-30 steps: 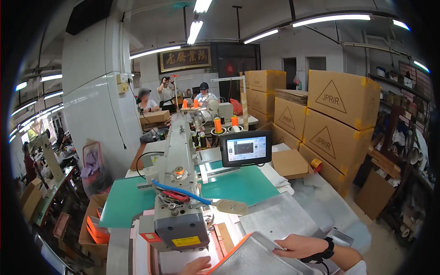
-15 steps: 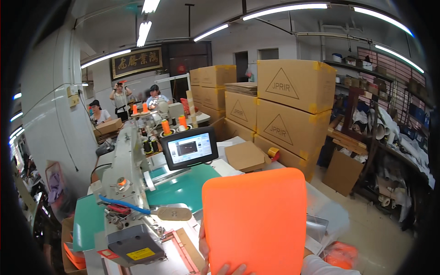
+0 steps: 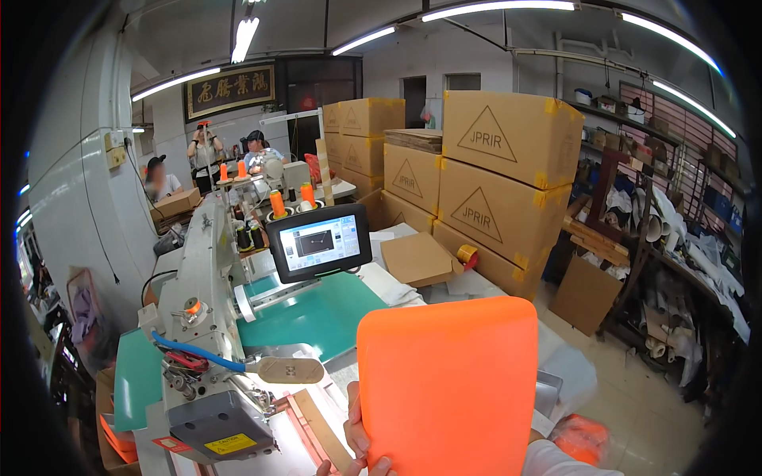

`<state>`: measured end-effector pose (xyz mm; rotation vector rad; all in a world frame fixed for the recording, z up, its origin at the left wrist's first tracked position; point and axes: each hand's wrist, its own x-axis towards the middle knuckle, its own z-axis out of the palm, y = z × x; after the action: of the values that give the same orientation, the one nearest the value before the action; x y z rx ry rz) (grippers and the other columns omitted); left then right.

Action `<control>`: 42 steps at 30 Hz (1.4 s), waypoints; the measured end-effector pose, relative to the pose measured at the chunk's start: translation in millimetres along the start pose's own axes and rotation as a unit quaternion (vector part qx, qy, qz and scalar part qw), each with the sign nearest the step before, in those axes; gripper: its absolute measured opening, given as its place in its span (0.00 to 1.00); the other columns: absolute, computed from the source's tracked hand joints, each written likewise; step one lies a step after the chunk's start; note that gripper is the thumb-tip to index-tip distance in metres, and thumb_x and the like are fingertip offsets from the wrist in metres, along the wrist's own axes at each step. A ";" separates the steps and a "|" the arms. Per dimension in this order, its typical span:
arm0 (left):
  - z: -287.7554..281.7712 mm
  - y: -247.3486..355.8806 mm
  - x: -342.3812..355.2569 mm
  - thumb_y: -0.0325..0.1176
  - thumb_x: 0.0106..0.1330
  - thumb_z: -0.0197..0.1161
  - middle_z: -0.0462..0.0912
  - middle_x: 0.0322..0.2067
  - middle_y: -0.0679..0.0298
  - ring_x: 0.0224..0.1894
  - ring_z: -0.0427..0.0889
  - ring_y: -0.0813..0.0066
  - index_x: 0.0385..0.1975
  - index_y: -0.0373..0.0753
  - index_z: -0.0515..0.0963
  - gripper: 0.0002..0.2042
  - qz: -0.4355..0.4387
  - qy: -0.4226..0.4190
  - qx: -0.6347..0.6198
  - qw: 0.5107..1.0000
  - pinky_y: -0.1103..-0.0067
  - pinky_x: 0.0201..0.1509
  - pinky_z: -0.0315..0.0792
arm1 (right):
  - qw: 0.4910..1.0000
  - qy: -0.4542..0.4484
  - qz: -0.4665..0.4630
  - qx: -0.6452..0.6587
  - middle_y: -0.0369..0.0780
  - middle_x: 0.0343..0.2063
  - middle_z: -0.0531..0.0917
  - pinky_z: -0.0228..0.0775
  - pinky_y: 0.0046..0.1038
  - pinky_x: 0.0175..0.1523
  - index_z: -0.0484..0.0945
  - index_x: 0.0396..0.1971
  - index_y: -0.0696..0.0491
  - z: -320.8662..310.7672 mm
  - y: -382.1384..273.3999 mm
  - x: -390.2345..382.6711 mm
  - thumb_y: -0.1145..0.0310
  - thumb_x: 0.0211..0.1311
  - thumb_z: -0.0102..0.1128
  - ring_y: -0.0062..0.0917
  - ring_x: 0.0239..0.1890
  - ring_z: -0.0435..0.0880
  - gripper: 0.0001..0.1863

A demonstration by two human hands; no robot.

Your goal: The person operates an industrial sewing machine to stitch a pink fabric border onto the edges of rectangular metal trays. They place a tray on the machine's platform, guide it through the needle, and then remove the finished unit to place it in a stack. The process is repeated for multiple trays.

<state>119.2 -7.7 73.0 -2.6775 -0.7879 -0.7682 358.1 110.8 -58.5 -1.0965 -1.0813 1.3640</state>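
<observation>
A smooth, bright-orange, round-cornered rectangular panel (image 3: 448, 385) is grasped by the bare left hand (image 3: 357, 440); the right hand's grip cannot be told.

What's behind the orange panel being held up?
Behind the orange panel, part of a grey tray and a white sleeve show past its right edge; fingers show at its left edge. Whatever lies directly behind is covered.

— What is being held?
— An orange rounded panel (image 3: 447, 385), gripped near its lower left edge by the left hand (image 3: 355, 428).
— What is seen beyond?
— A lit control screen (image 3: 319, 243).
</observation>
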 end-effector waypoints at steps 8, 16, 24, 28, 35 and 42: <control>9.6 -3.1 -5.8 0.67 0.54 0.60 0.67 0.63 0.53 0.67 0.58 0.48 0.57 0.33 0.71 0.42 -0.006 0.047 0.067 0.997 0.44 0.65 0.51 | 0.985 0.137 0.026 -0.101 0.41 0.26 0.75 0.68 0.27 0.36 0.69 0.48 0.61 -80.1 29.2 -37.6 0.65 0.70 0.53 0.23 0.29 0.76 0.15; 10.0 -3.6 -5.7 0.61 0.60 0.61 0.70 0.59 0.54 0.60 0.65 0.54 0.54 0.38 0.75 0.33 -0.037 0.084 0.082 0.992 0.55 0.61 0.61 | 0.929 0.291 0.098 -0.209 0.41 0.28 0.76 0.68 0.26 0.37 0.69 0.48 0.60 -167.7 77.6 -110.5 0.66 0.70 0.53 0.22 0.30 0.76 0.15; 21.2 -12.2 -14.2 0.69 0.53 0.62 0.63 0.60 0.47 0.59 0.62 0.46 0.59 0.36 0.68 0.44 -0.050 0.128 0.035 0.990 0.53 0.59 0.62 | 0.907 0.331 0.129 -0.227 0.40 0.29 0.76 0.68 0.26 0.39 0.69 0.49 0.60 -188.2 113.2 -130.6 0.67 0.69 0.53 0.22 0.31 0.75 0.15; 23.8 -13.6 -17.3 0.68 0.52 0.64 0.62 0.60 0.47 0.60 0.62 0.46 0.61 0.39 0.66 0.44 -0.053 0.122 0.028 0.991 0.52 0.59 0.62 | 0.903 0.336 0.138 -0.231 0.40 0.30 0.76 0.68 0.26 0.39 0.69 0.49 0.60 -188.7 121.1 -140.6 0.67 0.69 0.54 0.22 0.32 0.75 0.15; 20.9 -11.9 -11.8 0.57 0.57 0.68 0.58 0.62 0.42 0.62 0.58 0.39 0.63 0.41 0.64 0.39 -0.064 0.106 -0.009 0.992 0.48 0.61 0.59 | 0.911 0.312 0.126 -0.239 0.40 0.31 0.76 0.68 0.25 0.40 0.69 0.50 0.60 -190.2 125.7 -127.5 0.68 0.69 0.54 0.21 0.33 0.75 0.15; 9.1 -5.9 -3.6 0.43 0.59 0.70 0.55 0.62 0.39 0.63 0.56 0.37 0.62 0.40 0.68 0.32 -0.070 0.087 -0.015 0.994 0.47 0.62 0.59 | 0.913 0.311 0.115 -0.236 0.40 0.33 0.77 0.68 0.25 0.41 0.69 0.50 0.60 -189.2 119.1 -137.5 0.68 0.69 0.54 0.21 0.34 0.75 0.15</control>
<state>117.1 -1.1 63.9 -2.5576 -0.9322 -1.0396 530.3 -26.0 -201.8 -1.9075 -0.8271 0.8197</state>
